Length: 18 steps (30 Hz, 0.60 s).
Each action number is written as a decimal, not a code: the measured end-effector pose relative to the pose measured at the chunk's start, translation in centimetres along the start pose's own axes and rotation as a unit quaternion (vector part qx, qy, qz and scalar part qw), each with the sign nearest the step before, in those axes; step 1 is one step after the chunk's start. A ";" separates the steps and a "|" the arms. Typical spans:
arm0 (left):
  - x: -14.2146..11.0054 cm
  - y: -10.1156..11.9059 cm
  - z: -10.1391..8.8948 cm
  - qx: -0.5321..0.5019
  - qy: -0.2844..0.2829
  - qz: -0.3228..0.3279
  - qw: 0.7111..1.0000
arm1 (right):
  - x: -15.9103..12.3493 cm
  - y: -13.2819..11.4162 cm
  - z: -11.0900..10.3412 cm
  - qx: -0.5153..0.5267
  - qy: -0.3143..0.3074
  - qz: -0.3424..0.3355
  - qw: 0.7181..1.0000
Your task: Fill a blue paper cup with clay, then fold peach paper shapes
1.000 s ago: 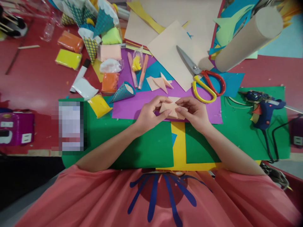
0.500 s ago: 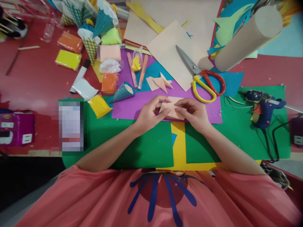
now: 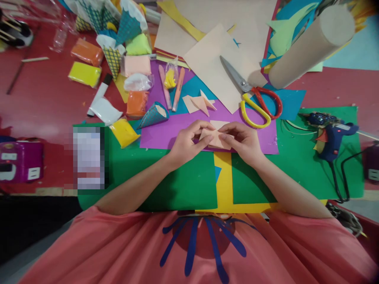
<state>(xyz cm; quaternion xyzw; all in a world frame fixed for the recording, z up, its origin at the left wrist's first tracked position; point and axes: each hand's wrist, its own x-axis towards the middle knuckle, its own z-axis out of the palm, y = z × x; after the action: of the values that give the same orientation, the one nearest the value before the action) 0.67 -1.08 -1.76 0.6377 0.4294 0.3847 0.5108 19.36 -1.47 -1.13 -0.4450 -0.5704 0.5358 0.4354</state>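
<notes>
Between my two hands is a small piece of pale peach paper (image 3: pixel 217 138), pinched near its middle above the purple sheet (image 3: pixel 160 134). My left hand (image 3: pixel 191 140) is closed on its left side, thumb in front and fingers behind. From the right, my right hand (image 3: pixel 244 142) pinches it with thumb and forefinger, the fingertips of both hands nearly meeting. Part of the paper is hidden by the fingers. Just beyond lie peach paper scraps (image 3: pixel 199 103) and scissors (image 3: pixel 244 86) with one yellow and one red handle.
At the right a blue glue gun (image 3: pixel 333 140) rests on a green sheet (image 3: pixel 254 181), its cord trailing. A peach roll (image 3: pixel 310 47) stands at the back right. Packets of clay (image 3: pixel 137 103), a marker (image 3: pixel 100 94) and patterned cones (image 3: pixel 112 55) crowd the left. A blurred-out rectangle (image 3: pixel 89 157) lies nearby.
Almost nothing differs. My fingers keep their pinch on the peach paper, which has shifted very slightly between them.
</notes>
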 end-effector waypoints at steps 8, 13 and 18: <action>-0.1 0.0 0.1 0.011 -0.020 -0.003 1.000 | 0.1 -0.3 0.0 -0.025 -0.044 0.041 0.998; -0.1 -0.1 0.1 0.008 -0.026 0.004 1.000 | 0.1 -0.2 -0.1 -0.032 -0.051 0.039 0.997; -0.1 -0.1 0.1 0.008 -0.030 0.004 1.000 | 0.1 -0.2 -0.1 -0.032 -0.051 0.044 0.997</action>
<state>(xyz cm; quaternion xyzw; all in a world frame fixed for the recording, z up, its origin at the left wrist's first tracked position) 0.69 -1.14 -1.84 0.6549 0.4139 0.3643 0.5168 19.44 -1.39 -0.94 -0.4551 -0.5885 0.5584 0.3671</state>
